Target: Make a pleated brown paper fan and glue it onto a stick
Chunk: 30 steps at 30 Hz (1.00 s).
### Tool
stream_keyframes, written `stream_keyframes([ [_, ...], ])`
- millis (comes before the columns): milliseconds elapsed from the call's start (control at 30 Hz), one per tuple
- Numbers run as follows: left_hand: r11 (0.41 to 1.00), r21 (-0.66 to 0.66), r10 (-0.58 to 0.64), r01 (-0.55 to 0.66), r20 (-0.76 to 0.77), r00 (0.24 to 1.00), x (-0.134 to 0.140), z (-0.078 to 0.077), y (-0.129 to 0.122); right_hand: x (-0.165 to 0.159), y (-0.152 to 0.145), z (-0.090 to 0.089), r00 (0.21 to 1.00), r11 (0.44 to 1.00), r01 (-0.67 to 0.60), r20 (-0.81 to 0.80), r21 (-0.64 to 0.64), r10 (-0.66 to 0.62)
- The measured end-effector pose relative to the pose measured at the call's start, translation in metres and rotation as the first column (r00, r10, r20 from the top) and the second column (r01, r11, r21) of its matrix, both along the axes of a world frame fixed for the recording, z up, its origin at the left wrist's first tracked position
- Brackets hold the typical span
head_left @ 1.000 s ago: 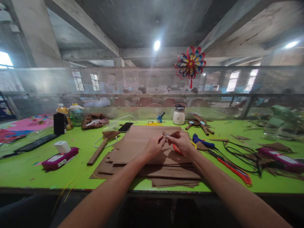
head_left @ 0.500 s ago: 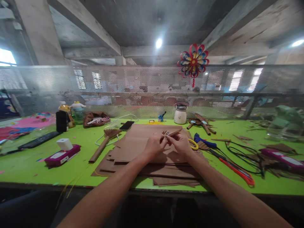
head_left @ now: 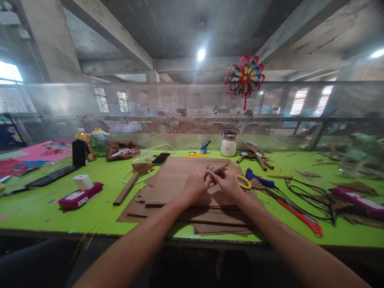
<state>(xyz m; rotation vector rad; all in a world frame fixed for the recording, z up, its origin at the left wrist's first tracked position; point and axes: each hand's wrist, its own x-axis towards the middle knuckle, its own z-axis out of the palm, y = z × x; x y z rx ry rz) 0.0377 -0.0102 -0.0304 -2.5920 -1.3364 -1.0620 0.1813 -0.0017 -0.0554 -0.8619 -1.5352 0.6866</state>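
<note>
Both hands meet above a stack of brown kraft paper sheets (head_left: 171, 176). My left hand (head_left: 196, 185) is closed, its fingertips pinching a small folded piece of brown paper (head_left: 221, 167). My right hand (head_left: 229, 184) pinches the same piece from the other side, thumb and forefinger close to the left fingertips. The folded piece's narrow end sticks up past the right fingers; its lower part is hidden by the fingers. Beside my right wrist lies a yellow ring-shaped handle or roll (head_left: 244, 182), partly covered by that hand.
Left of the stack lies a pleated paper fan shape with a rolled stem (head_left: 129, 188), near a phone (head_left: 161, 159) and purple power strip (head_left: 80, 197). To the right are a blue glue gun (head_left: 259, 178), a red-handled cutter (head_left: 300, 216) and black cable (head_left: 312, 200). A lidded jar (head_left: 228, 145) stands behind.
The view has shifted very slightly. Both hands keep their pinch on the folded paper, with only a tiny change in its tilt.
</note>
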Motion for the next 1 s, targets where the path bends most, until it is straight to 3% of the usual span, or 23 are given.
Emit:
stream_keyframes([
  [200,1.0,0.009,-0.007,0.007,0.025,1.0,0.0,-0.003,0.001,0.001,-0.004,-0.004,0.983,0.993,0.05,0.169,0.11,-0.068],
  [333,0.994,-0.086,-0.054,0.068,0.163,0.985,0.0,-0.003,0.003,0.0,-0.007,-0.002,0.977,0.985,0.044,0.2,0.17,-0.078],
  [567,0.926,-0.267,-0.139,0.266,0.413,0.9,0.002,0.002,0.004,0.002,-0.008,0.011,0.995,0.986,0.063,0.068,0.155,-0.074],
  [767,0.783,-0.356,-0.138,0.51,0.7,0.701,-0.004,0.007,0.008,0.012,-0.01,0.023,0.994,0.998,-0.062,-0.093,0.028,0.064],
  [900,0.606,-0.44,-0.168,0.663,0.744,0.647,-0.005,0.006,0.011,0.016,-0.008,0.022,0.972,0.976,-0.217,-0.092,-0.025,0.214],
  [1000,0.553,-0.436,-0.182,0.71,0.768,0.614,-0.005,0.004,0.011,0.017,-0.008,0.021,0.945,0.948,-0.314,-0.11,-0.055,0.307],
])
